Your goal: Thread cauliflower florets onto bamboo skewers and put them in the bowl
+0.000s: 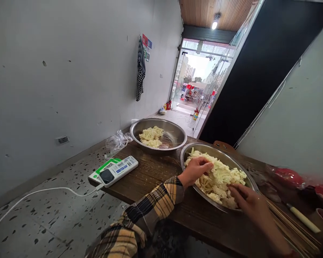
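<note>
A wide steel bowl on the dark wooden table is full of pale cauliflower pieces. My left hand, in a plaid sleeve, reaches over the bowl's left side, its thumb and fingers closed on a cauliflower piece. From the right, my right hand comes over the near rim with its fingertips pinched together at the cauliflower; what lies between them is too small to make out. A second steel bowl stands farther back, with cauliflower pieces and thin sticks in it.
A white payment device with a cable sits at the table's left corner. To the right lie a bundle of wooden skewers, a knife with a pale handle and a red plastic bag. A clear plastic bag is behind the device.
</note>
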